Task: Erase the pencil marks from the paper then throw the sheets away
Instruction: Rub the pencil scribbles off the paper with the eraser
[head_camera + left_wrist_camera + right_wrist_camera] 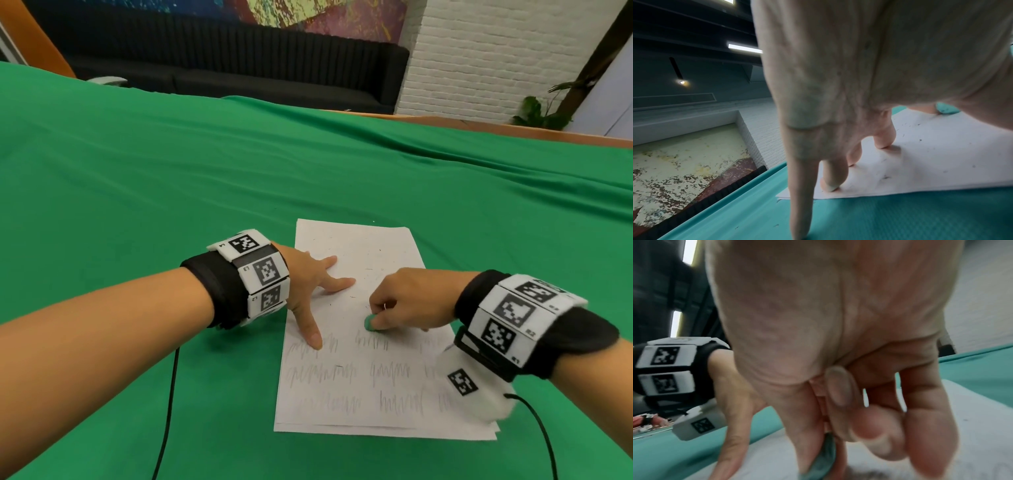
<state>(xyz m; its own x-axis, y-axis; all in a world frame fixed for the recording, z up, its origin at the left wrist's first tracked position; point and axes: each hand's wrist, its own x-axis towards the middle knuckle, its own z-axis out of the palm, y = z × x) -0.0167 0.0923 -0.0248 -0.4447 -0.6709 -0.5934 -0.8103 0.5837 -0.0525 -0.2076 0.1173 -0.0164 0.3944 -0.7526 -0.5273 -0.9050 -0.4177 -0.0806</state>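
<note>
The broad surface (171, 171), draped in a wrinkled green cloth, carries a thin stack of white paper sheets (356, 246) lying flat near its front edge; a second sheet's edge shows beneath the top one at the near end. The far half of the top sheet looks mostly clean, dotted with dark eraser crumbs, while three rows of grey pencil scribbles (322, 373) remain across the near half.

Paper this thin is light and limp, and it will likely crease, slide or tear under hard rubbing, so pinning it close to the rubbed spot seems wise. For throwing away, the stack is probably best taken by an edge or crumpled whole.

The left hand (308, 284) is spread flat with straight fingers pressing the sheet's left side, its thumb on the first scribble row, its little finger off the paper on the cloth. The right hand (407, 301) pinches a small green eraser (369, 323) between thumb and fingertips, its tip touching the paper just above the middle scribble of the top row. The eraser is small and presumably rubbery, easy to grip firmly.

The wristbands (263, 274) bear black-and-white square markers with tiny codes; "L3" seems readable, the rest too small. The scribbles form no words.
</note>
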